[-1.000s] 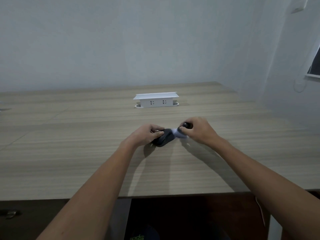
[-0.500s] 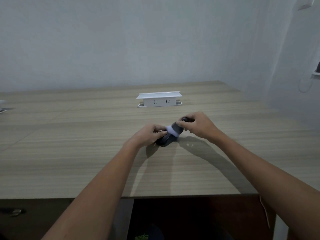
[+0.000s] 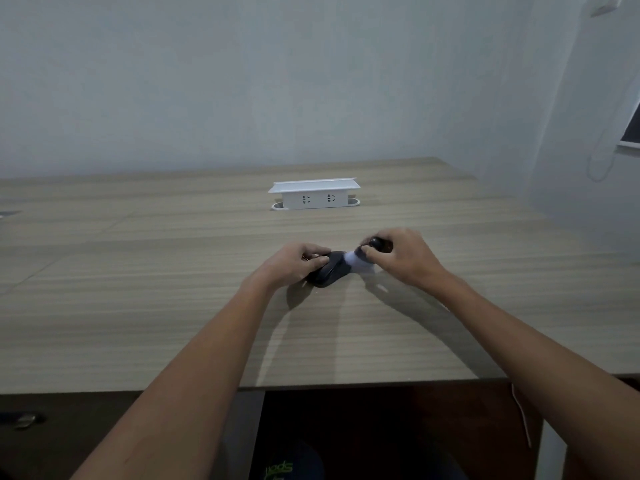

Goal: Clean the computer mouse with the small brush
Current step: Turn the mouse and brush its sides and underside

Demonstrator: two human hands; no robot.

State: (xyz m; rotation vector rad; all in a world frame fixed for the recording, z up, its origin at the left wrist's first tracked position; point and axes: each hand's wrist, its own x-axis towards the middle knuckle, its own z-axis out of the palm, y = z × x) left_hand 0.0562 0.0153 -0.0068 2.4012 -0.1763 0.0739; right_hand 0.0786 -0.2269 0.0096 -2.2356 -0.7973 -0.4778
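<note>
A black computer mouse (image 3: 330, 271) lies on the wooden desk (image 3: 138, 289), a little right of centre. My left hand (image 3: 291, 265) grips its left side, fingers curled over the top. My right hand (image 3: 398, 254) holds a small brush (image 3: 360, 259) with a dark handle and white bristles. The bristles press against the right end of the mouse. Part of the mouse is hidden under my left fingers.
A white pop-up socket box (image 3: 313, 195) stands on the desk behind the hands. The desk's front edge runs below my forearms, with dark space underneath. A wall rises behind the desk, and another closes it in on the right.
The brush has swept from the top of the mouse back to its right end. My right hand moved slightly right. My left hand kept its hold on the mouse.
</note>
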